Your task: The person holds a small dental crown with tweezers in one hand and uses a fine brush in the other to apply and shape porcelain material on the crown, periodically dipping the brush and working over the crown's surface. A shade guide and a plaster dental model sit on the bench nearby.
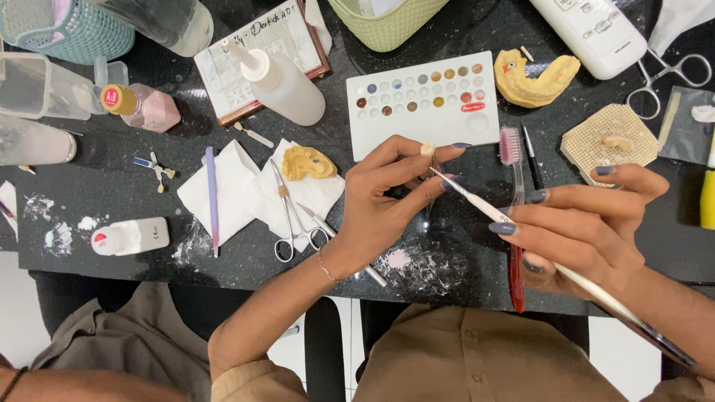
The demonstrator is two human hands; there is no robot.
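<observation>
My left hand (387,197) pinches a small cream tooth piece (427,149) between thumb and forefinger, just below a white palette (424,126) of small coloured wells. My right hand (588,223) grips a thin white-handled brush (477,199) like a pen. Its tip points up-left and meets the fingers just under the tooth piece. Both hands hover over a dark speckled table (112,193).
A pink-bristled toothbrush (512,216) lies under my right hand. Forceps (290,216) and a yellow dental cast (307,162) rest on white tissue. Another cast (532,78), scissors (666,78), a honeycomb tray (609,134), bottles and baskets line the far side. White powder (417,264) dusts the near edge.
</observation>
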